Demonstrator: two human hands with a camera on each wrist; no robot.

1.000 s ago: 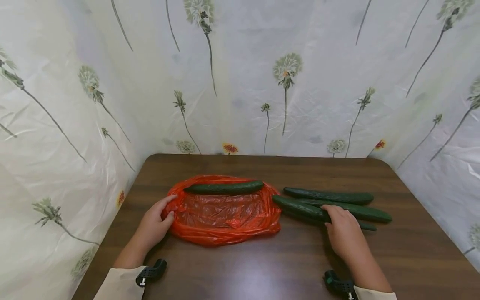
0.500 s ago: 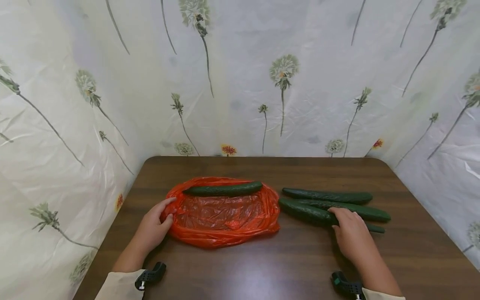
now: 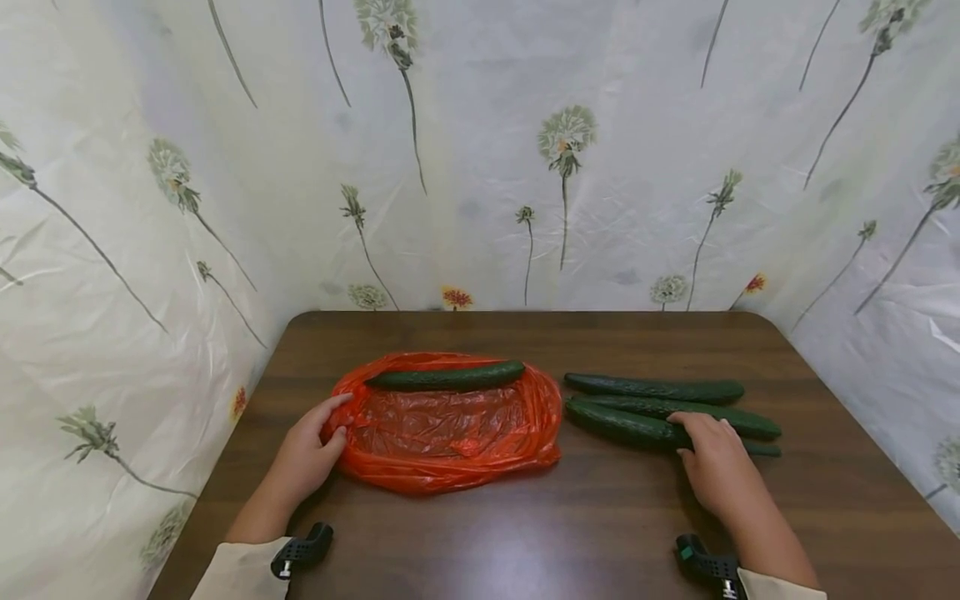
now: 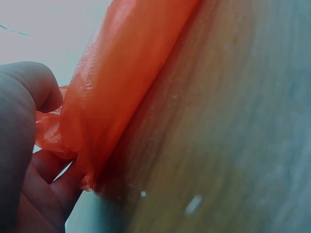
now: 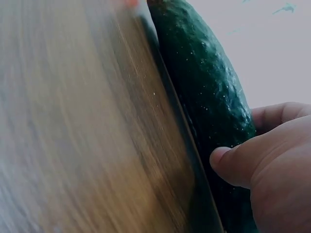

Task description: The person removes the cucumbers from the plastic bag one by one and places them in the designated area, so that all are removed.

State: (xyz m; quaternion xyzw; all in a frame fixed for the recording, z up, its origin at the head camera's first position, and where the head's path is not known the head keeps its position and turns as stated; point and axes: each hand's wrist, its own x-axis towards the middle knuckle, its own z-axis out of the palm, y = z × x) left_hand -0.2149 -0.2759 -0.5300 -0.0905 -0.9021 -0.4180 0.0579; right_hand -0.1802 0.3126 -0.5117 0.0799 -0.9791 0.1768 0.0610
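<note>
A red plastic bag (image 3: 450,479) lies spread on the table with its mouth open upward. Inside it, along the far side, rests one cucumber (image 3: 450,379). My left hand (image 3: 303,454) holds the bag's left rim, and in the left wrist view thumb and fingers pinch the crumpled film (image 4: 73,131). To the bag's right, my right hand (image 3: 716,462) grips the nearest cucumber (image 3: 626,423) around its right part, thumb on the near side. Behind that one lie a middle cucumber (image 3: 750,425) and a far cucumber (image 3: 660,389), side by side.
The brown wooden table (image 3: 487,542) ends at a rounded back edge. Behind and beside it hangs a pale sheet (image 3: 465,208) printed with dandelions. A black wrist device (image 3: 302,550) sits on the left wrist, another (image 3: 705,562) on the right.
My right hand and the nearest cucumber have shifted rightward, away from the bag, so a gap now shows between them. The left hand keeps its place on the rim.
</note>
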